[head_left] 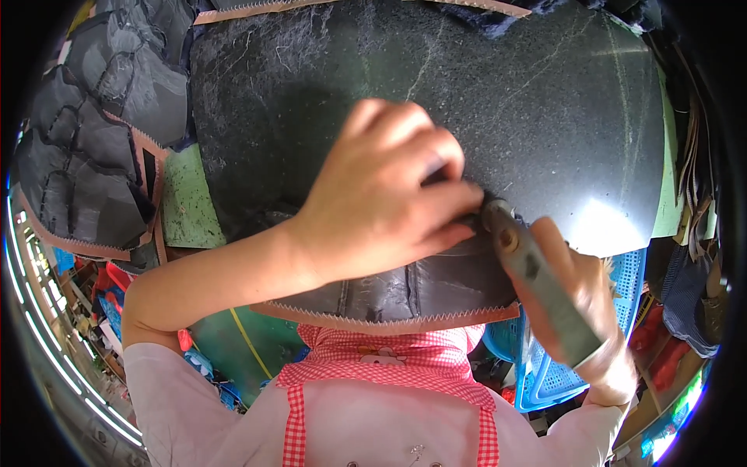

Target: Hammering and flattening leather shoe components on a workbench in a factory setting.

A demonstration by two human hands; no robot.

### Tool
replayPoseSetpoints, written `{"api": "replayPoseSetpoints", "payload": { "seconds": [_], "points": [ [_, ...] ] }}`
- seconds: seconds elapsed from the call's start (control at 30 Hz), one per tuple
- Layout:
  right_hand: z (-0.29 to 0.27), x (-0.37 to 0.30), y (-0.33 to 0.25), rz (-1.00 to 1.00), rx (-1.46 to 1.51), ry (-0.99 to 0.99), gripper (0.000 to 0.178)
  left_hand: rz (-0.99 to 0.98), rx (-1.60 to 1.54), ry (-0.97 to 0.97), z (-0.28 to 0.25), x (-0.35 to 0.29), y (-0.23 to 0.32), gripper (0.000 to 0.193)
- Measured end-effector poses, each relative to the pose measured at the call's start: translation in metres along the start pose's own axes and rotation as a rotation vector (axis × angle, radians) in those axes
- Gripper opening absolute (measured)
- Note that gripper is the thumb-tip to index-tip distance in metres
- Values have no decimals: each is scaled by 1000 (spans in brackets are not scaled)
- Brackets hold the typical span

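Note:
A dark, smooth sheet piece (381, 292) with seams and a pinkish zigzag-cut edge lies at the near side of a big black slab (545, 117). My left hand (393, 179) reaches over it with curled fingers, slightly blurred, closed on a dark bit of the piece; the fingertips are partly hidden. In my right hand (580, 292) is a long, flat grey tool with a brass-coloured rivet (559, 300). The tool's rounded dark end is close to my left fingertips, at the right side of the piece. Whether it touches the piece cannot be made out.
Similar dark pieces with zigzag edges (89, 171) are piled at the left. Blue plastic baskets (626, 284) stand below the slab's right side. Strips of material (691, 167) hang at the far right. A green surface (187, 198) shows beside the slab.

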State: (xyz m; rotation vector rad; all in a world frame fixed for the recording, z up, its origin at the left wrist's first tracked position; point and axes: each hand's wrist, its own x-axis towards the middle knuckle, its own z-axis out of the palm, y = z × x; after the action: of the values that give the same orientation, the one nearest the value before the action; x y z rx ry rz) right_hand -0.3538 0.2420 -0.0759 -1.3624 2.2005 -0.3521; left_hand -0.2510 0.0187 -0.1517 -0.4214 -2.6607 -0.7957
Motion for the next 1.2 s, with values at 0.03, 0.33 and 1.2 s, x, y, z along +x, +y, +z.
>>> {"api": "replayPoseSetpoints", "payload": {
  "seconds": [0.03, 0.33, 1.2],
  "points": [
    [-1, 4, 2, -12, 165, 58, 15, -102, -19, -24, -5, -2, -1, 29],
    [-2, 8, 4, -16, 265, 22, 14, -20, -1, 18, 6, -13, 8, 23],
    [-2, 21, -12, -217, 228, 20, 15, -118, -247, -433, -30, 6, -29, 12]
  ]
}}
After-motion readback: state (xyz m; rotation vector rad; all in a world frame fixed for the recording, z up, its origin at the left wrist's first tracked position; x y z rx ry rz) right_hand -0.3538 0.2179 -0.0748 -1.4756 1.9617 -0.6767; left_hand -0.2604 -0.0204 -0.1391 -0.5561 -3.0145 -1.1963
